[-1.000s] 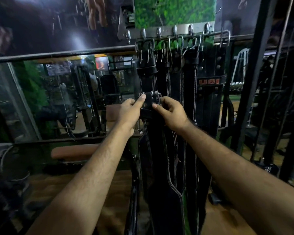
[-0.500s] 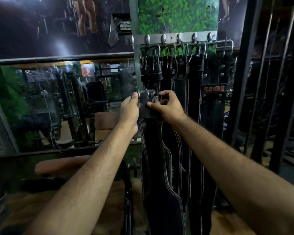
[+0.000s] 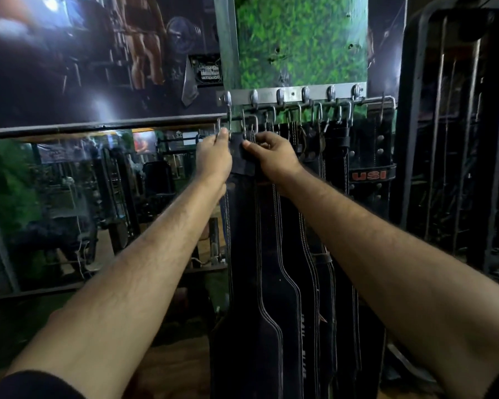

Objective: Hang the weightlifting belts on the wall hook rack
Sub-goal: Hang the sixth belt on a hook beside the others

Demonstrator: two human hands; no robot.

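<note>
A black stitched weightlifting belt [image 3: 245, 283] hangs straight down in front of me, its top end held between both hands. My left hand [image 3: 213, 156] grips the metal buckle at the belt's left top corner, just below the leftmost hook [image 3: 227, 99]. My right hand [image 3: 271, 156] pinches the belt's top edge from the right. The steel hook rack [image 3: 293, 94] is fixed on a green wall panel [image 3: 300, 44]. Several other black belts [image 3: 329, 168] hang from its hooks by their buckles, one marked USI [image 3: 369, 175].
A glass partition with a dark horizontal rail [image 3: 98, 126] runs to the left, showing gym machines behind it. Black metal frame uprights [image 3: 409, 139] stand close on the right. Wooden floor [image 3: 170, 370] lies below.
Both hands have raised the belt's buckle end from mid-height up to just under the leftmost hook. The view has tilted upward and moved closer to the rack.
</note>
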